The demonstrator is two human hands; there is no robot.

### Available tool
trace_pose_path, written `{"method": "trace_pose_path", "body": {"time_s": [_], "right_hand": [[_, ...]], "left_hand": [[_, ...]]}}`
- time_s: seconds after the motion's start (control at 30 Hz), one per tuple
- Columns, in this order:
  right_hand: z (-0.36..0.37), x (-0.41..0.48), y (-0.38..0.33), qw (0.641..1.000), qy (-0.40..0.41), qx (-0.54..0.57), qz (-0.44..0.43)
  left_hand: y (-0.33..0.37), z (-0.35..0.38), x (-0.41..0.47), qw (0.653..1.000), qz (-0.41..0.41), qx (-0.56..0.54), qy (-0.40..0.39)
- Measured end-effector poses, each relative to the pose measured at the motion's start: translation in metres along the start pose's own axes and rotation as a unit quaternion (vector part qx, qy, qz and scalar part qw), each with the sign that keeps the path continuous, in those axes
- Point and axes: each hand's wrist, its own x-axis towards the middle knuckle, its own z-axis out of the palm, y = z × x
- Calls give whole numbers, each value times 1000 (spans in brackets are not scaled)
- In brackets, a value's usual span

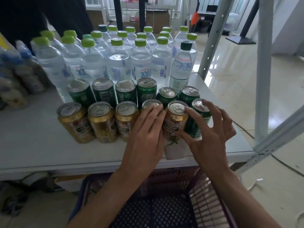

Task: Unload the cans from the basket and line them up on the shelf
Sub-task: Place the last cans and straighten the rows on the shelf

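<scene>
cans (pixel 102 120) stand in two rows on shelf (pixel 32 145); left hand (pixel 144 137) flat on one, fingers together; right hand (pixel 209 134) fingers spread around green can (pixel 197 122).

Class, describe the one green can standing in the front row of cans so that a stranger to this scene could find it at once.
Start at the white shelf and find the two rows of cans in front of the water bottles. Follow the front row to its far right end, under the right hand. That green can is the only green one in a row otherwise made of gold cans.
</scene>
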Motion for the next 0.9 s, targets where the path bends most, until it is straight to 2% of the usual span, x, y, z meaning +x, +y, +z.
{"method": "trace_pose_path", "body": {"time_s": [0.43, 0.7, 0.8, 0.9], "right_hand": [[0, 3, -13, 999, -8, -17, 28], [-4, 7, -20, 1000, -2, -18, 22], [-8, 8, -29, 999, 43, 7, -7], [-13, 7, -41, 995, 66, 66, -39]], "left_hand": [[-5, -10, 1, 997, -3, -76, 25], [-14, -34, 5, 992, -3, -76, 97], [-29, -41, 10, 992, -44, -55, 104], [-49, -46, 11, 992, -91, -44, 75]]}}
